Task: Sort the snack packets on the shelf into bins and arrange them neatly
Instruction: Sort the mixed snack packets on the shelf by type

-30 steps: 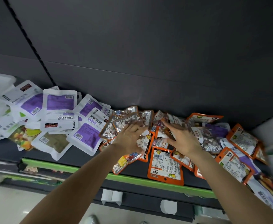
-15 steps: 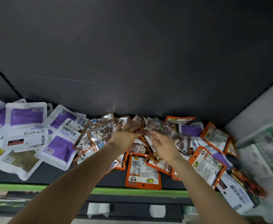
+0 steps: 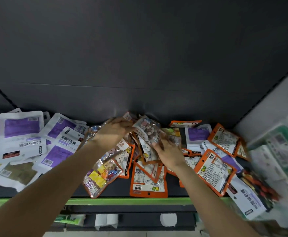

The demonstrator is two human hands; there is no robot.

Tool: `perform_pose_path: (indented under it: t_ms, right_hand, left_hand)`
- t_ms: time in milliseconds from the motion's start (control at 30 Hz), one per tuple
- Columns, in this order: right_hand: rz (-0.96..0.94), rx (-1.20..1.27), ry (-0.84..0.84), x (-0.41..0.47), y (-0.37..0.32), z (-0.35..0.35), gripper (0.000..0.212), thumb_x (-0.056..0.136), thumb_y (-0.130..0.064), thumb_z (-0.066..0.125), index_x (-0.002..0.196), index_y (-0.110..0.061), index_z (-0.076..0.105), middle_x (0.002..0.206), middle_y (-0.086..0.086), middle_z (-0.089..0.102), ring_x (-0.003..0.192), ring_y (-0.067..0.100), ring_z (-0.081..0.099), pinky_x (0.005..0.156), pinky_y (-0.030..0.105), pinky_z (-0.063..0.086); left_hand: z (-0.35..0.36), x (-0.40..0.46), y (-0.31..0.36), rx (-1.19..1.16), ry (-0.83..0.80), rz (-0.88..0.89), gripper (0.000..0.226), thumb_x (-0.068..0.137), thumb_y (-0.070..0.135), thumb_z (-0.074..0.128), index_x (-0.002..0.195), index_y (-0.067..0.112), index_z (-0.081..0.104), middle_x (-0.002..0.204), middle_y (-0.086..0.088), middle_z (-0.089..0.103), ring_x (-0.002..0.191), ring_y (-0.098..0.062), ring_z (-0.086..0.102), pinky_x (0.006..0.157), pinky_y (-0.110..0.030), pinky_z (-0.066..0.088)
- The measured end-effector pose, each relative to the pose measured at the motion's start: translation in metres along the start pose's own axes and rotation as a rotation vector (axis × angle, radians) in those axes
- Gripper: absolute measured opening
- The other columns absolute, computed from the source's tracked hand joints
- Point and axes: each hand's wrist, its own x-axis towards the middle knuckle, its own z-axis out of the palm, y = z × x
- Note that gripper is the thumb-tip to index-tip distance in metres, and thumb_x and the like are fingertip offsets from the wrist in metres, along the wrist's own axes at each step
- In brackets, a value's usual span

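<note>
Snack packets lie in a loose heap along the dark shelf (image 3: 116, 189). My left hand (image 3: 113, 131) grips several clear candy packets (image 3: 90, 135) at the middle of the heap. My right hand (image 3: 169, 152) holds another clear packet of round candies (image 3: 148, 130), lifted and tilted between both hands. Orange-edged packets (image 3: 148, 182) lie under and right of my hands. A clear packet with yellow cubes (image 3: 100, 175) lies below my left wrist. White and purple packets (image 3: 22, 132) cover the left part.
The shelf's green front edge (image 3: 122, 201) runs across below the packets. A dark back panel (image 3: 139, 65) rises behind. A pale bin wall (image 3: 268, 106) and blurred green-white packets (image 3: 280, 151) sit at the right. White price-tag holders (image 3: 168, 219) hang on the shelf below.
Both hands have come together and lifted clear candy packets off the heap; the right hand now holds one packet raised toward the left hand. The view has shifted right.
</note>
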Motion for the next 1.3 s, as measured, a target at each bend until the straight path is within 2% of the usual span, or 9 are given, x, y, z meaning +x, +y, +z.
perform_pose_path:
  t_ms: [167,267,333,400,500,733,900,1100,1300]
  right_hand:
    - [-0.124,0.195,-0.081,-0.006,-0.022,0.007,0.052,0.103,-0.038,0.027,0.151,-0.032,0.008,0.155,0.001,0.027,0.141,0.023,0.029,0.112,0.039,0.026]
    - [-0.109,0.440,-0.095,-0.007,-0.013,0.003,0.049,0.103,-0.028,0.032,0.149,-0.036,0.016,0.148,-0.002,0.039,0.132,0.021,0.043,0.104,0.033,0.036]
    - [-0.098,0.552,-0.054,-0.004,0.003,-0.002,0.051,0.101,-0.016,0.039,0.147,-0.032,0.026,0.146,-0.002,0.042,0.135,0.019,0.040,0.110,0.036,0.034]
    - [-0.062,0.376,0.033,0.004,0.024,-0.007,0.051,0.098,-0.015,0.045,0.146,-0.027,0.032,0.146,0.002,0.041,0.135,0.023,0.039,0.110,0.041,0.036]
    - [0.017,0.052,0.081,0.015,0.050,-0.010,0.053,0.096,-0.026,0.049,0.146,-0.021,0.032,0.148,0.010,0.036,0.135,0.029,0.035,0.111,0.044,0.033]
    - [0.079,0.095,-0.069,0.029,0.062,-0.024,0.073,0.088,-0.027,0.065,0.149,-0.020,0.023,0.144,0.013,0.038,0.131,0.029,0.040,0.104,0.036,0.038]
    - [0.106,0.132,0.002,0.036,0.060,-0.022,0.078,0.078,-0.022,0.076,0.142,-0.018,0.032,0.136,0.012,0.044,0.125,0.028,0.045,0.099,0.034,0.040]
    - [0.261,0.347,0.166,0.052,0.055,-0.027,0.043,0.089,-0.020,0.064,0.128,-0.007,0.050,0.125,0.008,0.060,0.114,0.025,0.058,0.081,0.025,0.043]
    - [0.220,0.167,0.260,0.055,0.047,-0.036,0.021,0.097,-0.015,0.051,0.110,-0.011,0.067,0.119,0.005,0.064,0.107,0.021,0.061,0.079,0.022,0.042]
  left_hand:
    - [0.024,-0.027,-0.005,-0.105,0.029,-0.222,0.057,0.090,0.017,0.054,0.140,0.040,0.039,0.155,0.013,0.024,0.144,-0.017,0.014,0.120,-0.040,0.004]
    - [0.020,-0.012,0.028,-0.227,0.069,-0.144,0.055,0.095,0.041,0.042,0.148,0.036,0.025,0.159,0.005,0.011,0.147,-0.024,0.001,0.119,-0.051,0.002]
    - [0.019,0.004,0.048,-0.275,-0.078,-0.105,0.076,0.087,0.067,0.039,0.150,0.040,0.005,0.160,-0.001,-0.008,0.145,-0.034,-0.014,0.113,-0.063,-0.004]
    - [0.027,0.014,0.057,-0.226,-0.230,-0.105,0.097,0.075,0.077,0.049,0.147,0.046,-0.009,0.155,-0.003,-0.026,0.139,-0.040,-0.027,0.106,-0.069,-0.010]
    - [0.038,0.017,0.054,-0.207,-0.258,-0.128,0.107,0.069,0.075,0.059,0.144,0.050,-0.014,0.153,-0.004,-0.033,0.136,-0.039,-0.032,0.105,-0.070,-0.009]
    - [0.036,0.011,0.037,-0.324,-0.264,-0.167,0.112,0.069,0.060,0.072,0.140,0.055,-0.014,0.153,0.003,-0.033,0.140,-0.032,-0.030,0.111,-0.065,-0.005]
    - [0.042,0.012,0.037,-0.325,-0.268,-0.176,0.114,0.068,0.059,0.073,0.140,0.055,-0.016,0.150,0.004,-0.036,0.138,-0.030,-0.033,0.108,-0.064,-0.010]
    - [0.041,0.014,0.040,-0.318,-0.281,-0.189,0.113,0.069,0.057,0.074,0.143,0.053,-0.011,0.152,0.003,-0.034,0.139,-0.031,-0.032,0.109,-0.065,-0.009]
    - [0.041,0.014,0.041,-0.307,-0.251,-0.195,0.114,0.068,0.057,0.075,0.143,0.053,-0.011,0.154,0.002,-0.031,0.140,-0.031,-0.030,0.108,-0.065,-0.009]
